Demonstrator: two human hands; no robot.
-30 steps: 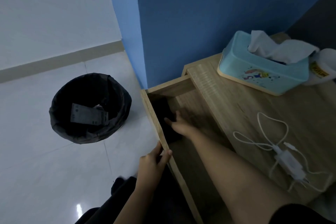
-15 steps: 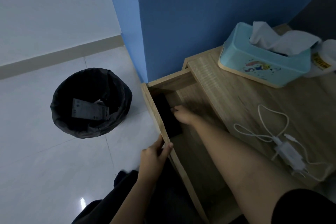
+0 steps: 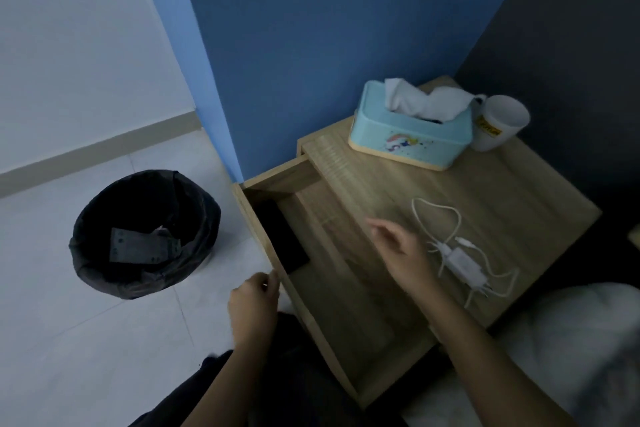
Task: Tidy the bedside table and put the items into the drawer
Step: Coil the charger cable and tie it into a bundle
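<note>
While the drawer stands open, status reads left to right as follows.

Waste bin (image 3: 143, 236): on the floor, well apart to the left of the left hand; not part of the transfer.
Left hand (image 3: 254, 302): grip curled loosely, fingertips together, just beside the drawer front edge (image 3: 273, 267); contact cannot be confirmed. One second earlier it gripped that edge.
Dark flat item (image 3: 284, 243): lying in the drawer (image 3: 346, 305) along its left wall, between the two hands. Stowed.
Right hand (image 3: 401, 250): grip apart and empty, raised over the table edge, just left of the charger. Half a second earlier it was down in the drawer at the dark item.
Charger (image 3: 462, 262) with cable (image 3: 436, 215): on the table (image 3: 519, 198), not yet stowed.
Tissue box (image 3: 412, 135): beyond the right hand, at the back of the table.
White cup (image 3: 500, 123): touching or just right of the box.
Progress: one item stowed; judged next is the charger.
</note>
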